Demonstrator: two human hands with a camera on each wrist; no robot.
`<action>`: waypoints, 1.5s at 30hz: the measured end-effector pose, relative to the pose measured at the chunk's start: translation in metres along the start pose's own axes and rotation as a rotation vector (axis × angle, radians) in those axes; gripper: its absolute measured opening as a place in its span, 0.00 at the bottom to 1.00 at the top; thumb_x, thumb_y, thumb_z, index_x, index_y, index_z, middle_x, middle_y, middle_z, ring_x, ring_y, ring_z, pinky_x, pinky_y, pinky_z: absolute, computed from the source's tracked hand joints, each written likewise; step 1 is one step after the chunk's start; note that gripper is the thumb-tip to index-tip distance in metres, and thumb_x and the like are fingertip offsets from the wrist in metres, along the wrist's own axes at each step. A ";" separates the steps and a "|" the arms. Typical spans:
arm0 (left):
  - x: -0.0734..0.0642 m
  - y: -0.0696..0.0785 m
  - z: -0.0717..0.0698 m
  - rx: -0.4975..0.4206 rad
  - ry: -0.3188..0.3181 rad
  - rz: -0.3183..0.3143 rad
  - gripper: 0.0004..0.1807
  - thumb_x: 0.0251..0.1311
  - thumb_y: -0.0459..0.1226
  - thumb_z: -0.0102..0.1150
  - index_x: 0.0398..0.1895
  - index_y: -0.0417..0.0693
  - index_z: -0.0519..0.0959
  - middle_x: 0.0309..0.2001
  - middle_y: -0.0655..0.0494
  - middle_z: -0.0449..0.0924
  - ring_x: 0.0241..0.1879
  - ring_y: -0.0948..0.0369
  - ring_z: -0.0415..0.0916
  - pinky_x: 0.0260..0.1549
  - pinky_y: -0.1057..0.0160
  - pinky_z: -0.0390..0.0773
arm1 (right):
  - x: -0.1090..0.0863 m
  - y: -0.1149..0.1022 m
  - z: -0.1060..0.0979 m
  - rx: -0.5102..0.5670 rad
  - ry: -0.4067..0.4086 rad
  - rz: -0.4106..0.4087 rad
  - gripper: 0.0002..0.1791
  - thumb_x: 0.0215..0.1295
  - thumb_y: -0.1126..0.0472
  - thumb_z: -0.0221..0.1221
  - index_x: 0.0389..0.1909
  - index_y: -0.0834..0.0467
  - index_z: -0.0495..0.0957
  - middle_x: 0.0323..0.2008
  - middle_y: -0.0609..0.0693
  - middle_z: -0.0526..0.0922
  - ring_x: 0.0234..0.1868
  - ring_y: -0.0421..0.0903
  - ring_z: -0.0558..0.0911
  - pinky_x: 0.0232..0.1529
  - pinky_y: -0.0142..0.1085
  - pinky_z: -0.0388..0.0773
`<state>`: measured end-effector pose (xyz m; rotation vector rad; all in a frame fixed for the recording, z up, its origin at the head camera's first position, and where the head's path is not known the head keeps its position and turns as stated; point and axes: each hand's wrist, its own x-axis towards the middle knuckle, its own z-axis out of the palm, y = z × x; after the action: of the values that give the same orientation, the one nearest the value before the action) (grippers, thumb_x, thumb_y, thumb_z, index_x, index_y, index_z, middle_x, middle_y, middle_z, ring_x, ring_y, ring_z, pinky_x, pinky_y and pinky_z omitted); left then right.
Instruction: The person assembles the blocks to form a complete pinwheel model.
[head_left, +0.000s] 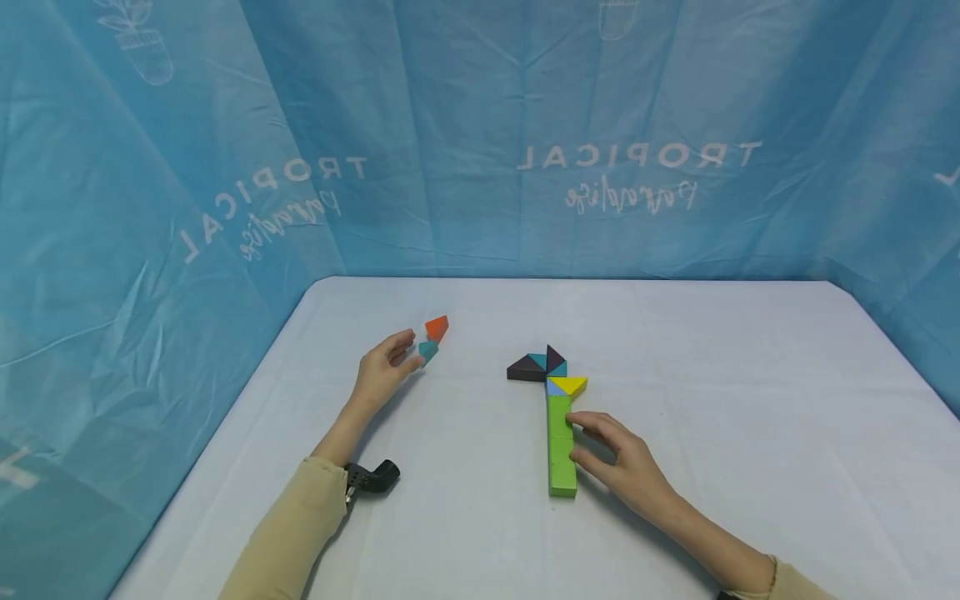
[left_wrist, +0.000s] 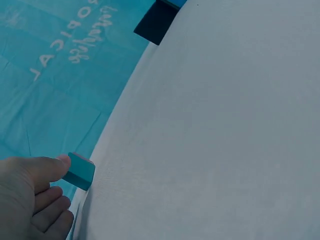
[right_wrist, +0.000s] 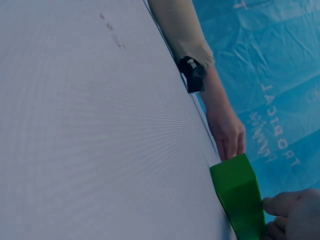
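Observation:
My left hand [head_left: 381, 372] is at the left of the table, its thumb tip right at a teal block [head_left: 428, 351] and its fingers loosely bent. An orange block [head_left: 437, 327] lies just beyond the teal one. Near the middle, green blocks [head_left: 562, 450] form a straight column pointing away from me. My right hand [head_left: 626, 467] is at the column's right side, fingertips and thumb tip right at the green edge. Past the column's far end sit a yellow triangular block [head_left: 572, 385] and a light blue triangle [head_left: 556, 387].
Beyond the column, black triangular blocks [head_left: 527, 368] and blue pieces [head_left: 558, 369] form a cluster. White cloth covers the table [head_left: 720, 383]. A blue printed curtain [head_left: 465, 167] hangs behind and at the sides. A black device [head_left: 375, 477] is strapped on my left wrist.

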<state>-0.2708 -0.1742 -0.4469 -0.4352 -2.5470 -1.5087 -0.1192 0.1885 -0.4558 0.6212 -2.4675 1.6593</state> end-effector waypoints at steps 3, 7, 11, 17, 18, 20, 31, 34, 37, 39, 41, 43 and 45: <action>0.001 -0.003 0.000 0.009 -0.010 0.013 0.29 0.56 0.32 0.65 0.61 0.32 0.69 0.59 0.39 0.70 0.60 0.48 0.68 0.56 0.60 0.69 | 0.001 -0.001 0.000 -0.002 0.003 -0.002 0.24 0.60 0.61 0.64 0.58 0.59 0.72 0.56 0.47 0.75 0.60 0.44 0.71 0.58 0.35 0.68; 0.002 -0.006 0.001 0.021 -0.018 0.037 0.30 0.55 0.31 0.66 0.60 0.31 0.69 0.58 0.38 0.72 0.58 0.47 0.69 0.56 0.58 0.70 | 0.001 -0.002 0.000 0.001 0.002 -0.003 0.24 0.60 0.61 0.64 0.58 0.59 0.72 0.56 0.47 0.74 0.60 0.45 0.71 0.58 0.34 0.68; 0.002 -0.006 0.002 0.041 -0.014 0.046 0.29 0.54 0.31 0.66 0.60 0.32 0.70 0.56 0.39 0.74 0.56 0.48 0.71 0.55 0.58 0.71 | 0.001 -0.002 0.000 -0.002 0.000 -0.004 0.24 0.60 0.62 0.64 0.58 0.59 0.72 0.56 0.47 0.75 0.60 0.44 0.71 0.58 0.34 0.68; 0.002 -0.006 0.004 0.059 -0.012 0.034 0.27 0.54 0.32 0.67 0.58 0.36 0.72 0.52 0.41 0.77 0.54 0.50 0.73 0.55 0.59 0.71 | 0.000 -0.001 0.000 -0.007 -0.001 -0.007 0.24 0.60 0.62 0.64 0.58 0.60 0.72 0.56 0.48 0.75 0.60 0.45 0.71 0.58 0.34 0.68; 0.002 -0.006 0.004 0.063 -0.014 0.033 0.27 0.54 0.32 0.67 0.58 0.36 0.73 0.52 0.42 0.77 0.54 0.51 0.73 0.55 0.60 0.71 | 0.000 -0.001 0.000 -0.007 0.000 -0.006 0.24 0.60 0.62 0.64 0.58 0.60 0.72 0.56 0.48 0.75 0.60 0.45 0.71 0.58 0.34 0.68; 0.001 -0.006 0.005 0.070 -0.012 0.028 0.26 0.54 0.33 0.67 0.58 0.38 0.73 0.52 0.43 0.77 0.54 0.52 0.73 0.55 0.61 0.71 | 0.000 -0.001 0.000 -0.009 0.000 -0.006 0.24 0.60 0.62 0.64 0.58 0.60 0.72 0.56 0.48 0.75 0.60 0.45 0.71 0.58 0.33 0.68; 0.000 -0.007 0.005 0.056 -0.004 0.027 0.22 0.56 0.33 0.66 0.55 0.38 0.75 0.50 0.43 0.78 0.52 0.51 0.75 0.52 0.58 0.73 | 0.000 0.000 0.000 -0.023 0.003 -0.030 0.23 0.61 0.62 0.63 0.58 0.60 0.72 0.56 0.50 0.75 0.59 0.48 0.72 0.58 0.35 0.68; 0.000 -0.007 0.004 0.025 0.003 0.026 0.22 0.56 0.34 0.66 0.54 0.37 0.76 0.49 0.42 0.79 0.50 0.51 0.76 0.51 0.58 0.74 | -0.001 0.000 0.000 -0.020 0.002 -0.032 0.23 0.61 0.62 0.63 0.58 0.60 0.72 0.56 0.50 0.75 0.59 0.48 0.72 0.58 0.35 0.68; 0.000 -0.005 0.005 -0.027 0.013 0.021 0.22 0.56 0.34 0.66 0.54 0.37 0.76 0.49 0.41 0.79 0.50 0.50 0.76 0.50 0.60 0.75 | -0.001 0.001 0.000 -0.014 -0.002 -0.025 0.23 0.61 0.62 0.63 0.58 0.60 0.72 0.56 0.49 0.75 0.59 0.46 0.71 0.59 0.35 0.68; 0.000 -0.001 0.006 -0.073 0.010 0.022 0.22 0.56 0.34 0.66 0.54 0.36 0.76 0.49 0.40 0.78 0.50 0.49 0.76 0.49 0.61 0.75 | -0.001 0.001 0.000 -0.013 -0.002 -0.024 0.23 0.61 0.62 0.63 0.57 0.60 0.72 0.56 0.49 0.75 0.59 0.46 0.71 0.59 0.35 0.68; -0.001 0.009 0.007 -0.097 -0.006 0.034 0.22 0.57 0.33 0.65 0.54 0.34 0.75 0.50 0.38 0.77 0.51 0.47 0.75 0.49 0.62 0.76 | -0.001 0.002 -0.001 -0.019 -0.004 -0.039 0.23 0.61 0.63 0.63 0.58 0.61 0.72 0.56 0.50 0.75 0.59 0.48 0.71 0.58 0.36 0.68; -0.002 0.023 0.010 -0.121 -0.029 0.039 0.22 0.57 0.31 0.64 0.55 0.31 0.74 0.50 0.37 0.76 0.51 0.45 0.74 0.48 0.63 0.76 | 0.000 0.001 -0.001 -0.019 -0.004 -0.045 0.23 0.61 0.63 0.63 0.58 0.61 0.72 0.56 0.51 0.75 0.59 0.48 0.71 0.58 0.36 0.68; -0.003 0.037 0.013 -0.138 -0.054 0.049 0.22 0.57 0.30 0.63 0.55 0.29 0.73 0.51 0.36 0.76 0.51 0.45 0.74 0.48 0.64 0.76 | 0.001 0.000 -0.001 -0.014 -0.004 -0.052 0.24 0.61 0.64 0.63 0.58 0.61 0.72 0.56 0.53 0.75 0.59 0.50 0.71 0.58 0.37 0.68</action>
<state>-0.2558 -0.1464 -0.4228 -0.5587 -2.4609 -1.6840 -0.1198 0.1888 -0.4550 0.6819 -2.4422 1.6220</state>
